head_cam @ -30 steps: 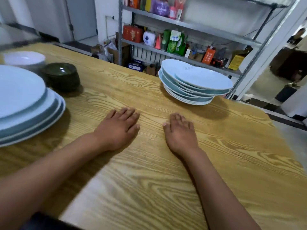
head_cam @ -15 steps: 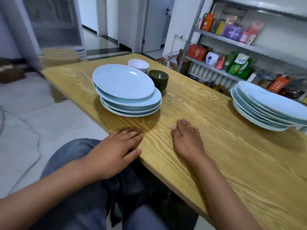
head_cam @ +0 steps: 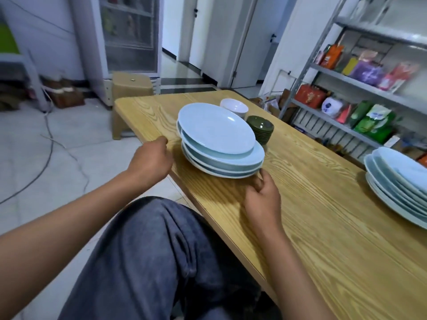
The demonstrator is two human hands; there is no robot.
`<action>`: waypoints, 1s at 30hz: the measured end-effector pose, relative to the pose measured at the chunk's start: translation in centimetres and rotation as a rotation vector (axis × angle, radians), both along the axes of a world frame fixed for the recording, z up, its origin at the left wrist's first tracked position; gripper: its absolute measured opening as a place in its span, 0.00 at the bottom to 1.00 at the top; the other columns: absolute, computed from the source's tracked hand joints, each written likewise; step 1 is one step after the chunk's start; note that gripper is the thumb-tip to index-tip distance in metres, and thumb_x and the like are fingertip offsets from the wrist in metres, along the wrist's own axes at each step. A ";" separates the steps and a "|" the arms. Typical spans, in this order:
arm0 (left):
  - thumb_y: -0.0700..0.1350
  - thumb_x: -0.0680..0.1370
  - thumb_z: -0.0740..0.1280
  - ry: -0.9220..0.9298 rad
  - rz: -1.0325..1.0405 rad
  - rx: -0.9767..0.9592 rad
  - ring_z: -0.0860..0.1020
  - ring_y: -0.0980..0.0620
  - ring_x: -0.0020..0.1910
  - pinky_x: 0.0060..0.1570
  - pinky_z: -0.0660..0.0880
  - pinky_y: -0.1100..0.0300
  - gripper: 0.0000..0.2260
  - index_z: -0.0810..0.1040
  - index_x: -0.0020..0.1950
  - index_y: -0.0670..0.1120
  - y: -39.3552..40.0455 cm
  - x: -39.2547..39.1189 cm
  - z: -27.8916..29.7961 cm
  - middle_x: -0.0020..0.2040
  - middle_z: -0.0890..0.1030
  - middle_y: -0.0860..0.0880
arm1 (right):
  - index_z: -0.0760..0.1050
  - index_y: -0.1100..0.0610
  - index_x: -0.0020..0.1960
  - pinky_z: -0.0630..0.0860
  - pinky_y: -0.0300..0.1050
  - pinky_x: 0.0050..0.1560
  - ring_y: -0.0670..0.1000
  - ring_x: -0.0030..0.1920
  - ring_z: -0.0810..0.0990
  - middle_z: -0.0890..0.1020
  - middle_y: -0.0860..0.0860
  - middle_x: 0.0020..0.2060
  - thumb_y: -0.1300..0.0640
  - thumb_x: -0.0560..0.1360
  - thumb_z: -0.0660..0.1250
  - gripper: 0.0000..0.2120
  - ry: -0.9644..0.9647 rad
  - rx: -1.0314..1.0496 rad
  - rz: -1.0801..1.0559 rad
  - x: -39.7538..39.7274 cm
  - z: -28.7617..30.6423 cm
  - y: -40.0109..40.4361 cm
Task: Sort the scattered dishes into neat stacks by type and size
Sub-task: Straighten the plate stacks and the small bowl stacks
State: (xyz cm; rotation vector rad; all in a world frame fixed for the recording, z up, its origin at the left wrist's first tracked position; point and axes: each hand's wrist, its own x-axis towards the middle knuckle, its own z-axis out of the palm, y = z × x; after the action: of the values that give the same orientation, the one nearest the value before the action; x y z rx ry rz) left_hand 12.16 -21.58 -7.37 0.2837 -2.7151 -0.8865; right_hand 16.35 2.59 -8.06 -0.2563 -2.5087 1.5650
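Near the left end of the wooden table [head_cam: 323, 215], a stack of pale blue plates [head_cam: 219, 144] sits close to the table's near edge, its top plates slid off-centre so the pile looks stepped rather than flush. The left hand [head_cam: 151, 161] is at the stack's left side with fingers curled, near the lower rims; whether it touches them I cannot tell. The right hand [head_cam: 262, 192] is at the stack's near right rim, fingers bent and reaching up to the bottom plates, though blur hides whether they pinch anything yet.

Risks, as I judge them:
- If both hands lift from the bottom, the offset upper plates may slide and tip off toward the floor, since the stack stands by the edge.
- A push from 1 side only could skew the pile further instead of squaring it.
- Shoving the stack back could knock the dark green bowls [head_cam: 260, 129] just behind it, or the white bowls [head_cam: 233, 108] beyond.

At the far right, a second stack of pale plates [head_cam: 397, 183] is fanned unevenly and runs out of view, so it likely needs tidying too.
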 end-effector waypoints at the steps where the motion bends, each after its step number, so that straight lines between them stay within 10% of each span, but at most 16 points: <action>1: 0.40 0.76 0.57 0.005 0.027 0.181 0.77 0.39 0.52 0.50 0.74 0.51 0.12 0.76 0.55 0.42 -0.1 -0.9 0.4 0.54 0.80 0.41 | 0.66 0.43 0.71 0.70 0.44 0.64 0.42 0.62 0.76 0.79 0.41 0.61 0.62 0.74 0.63 0.29 0.014 -0.014 0.006 -0.2 0.1 -0.4; 5: 0.38 0.75 0.56 -0.094 0.027 1.034 0.80 0.45 0.44 0.39 0.76 0.57 0.11 0.78 0.47 0.43 1.8 -3.5 2.6 0.43 0.81 0.45 | 0.69 0.43 0.67 0.73 0.49 0.65 0.41 0.58 0.78 0.81 0.40 0.57 0.65 0.70 0.64 0.29 0.008 -0.145 -0.040 -0.7 0.1 -1.3; 10: 0.31 0.69 0.50 -0.132 0.050 1.427 0.79 0.49 0.36 0.36 0.76 0.59 0.15 0.76 0.42 0.38 1.7 -3.4 2.6 0.41 0.80 0.45 | 0.70 0.48 0.68 0.74 0.55 0.64 0.46 0.58 0.80 0.83 0.44 0.56 0.68 0.68 0.65 0.31 -0.017 -0.271 -0.063 -1.0 0.5 -1.0; 14: 0.32 0.68 0.49 -0.172 -0.024 1.506 0.80 0.41 0.54 0.50 0.78 0.49 0.23 0.75 0.58 0.36 0.8 -3.0 1.9 0.54 0.81 0.40 | 0.73 0.48 0.61 0.76 0.51 0.63 0.48 0.56 0.81 0.84 0.48 0.53 0.74 0.68 0.61 0.28 0.005 -0.313 -0.062 -0.8 1.1 -0.5; 21: 0.46 0.75 0.54 -0.288 -0.137 1.336 0.74 0.49 0.31 0.45 0.80 0.47 0.14 0.75 0.55 0.44 1.6 -1.5 2.6 0.37 0.72 0.46 | 0.76 0.50 0.61 0.77 0.52 0.60 0.46 0.54 0.80 0.83 0.44 0.52 0.66 0.69 0.62 0.23 -0.005 -0.232 -0.115 -1.2 1.2 0.5; 30: 0.48 0.76 0.60 -0.319 -0.326 1.203 0.81 0.46 0.46 0.46 0.80 0.53 0.17 0.78 0.61 0.42 3.2 0.3 1.2 0.50 0.78 0.44 | 0.78 0.53 0.57 0.77 0.42 0.49 0.45 0.51 0.80 0.83 0.45 0.49 0.69 0.71 0.58 0.20 0.005 -0.280 -0.174 1.6 1.9 3.0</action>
State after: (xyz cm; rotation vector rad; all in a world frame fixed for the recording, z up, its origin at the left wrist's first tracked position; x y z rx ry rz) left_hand 12.42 -18.43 -6.20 0.1972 -2.1088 -2.6697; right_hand 17.95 5.56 -6.16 -0.4923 -2.1894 1.8338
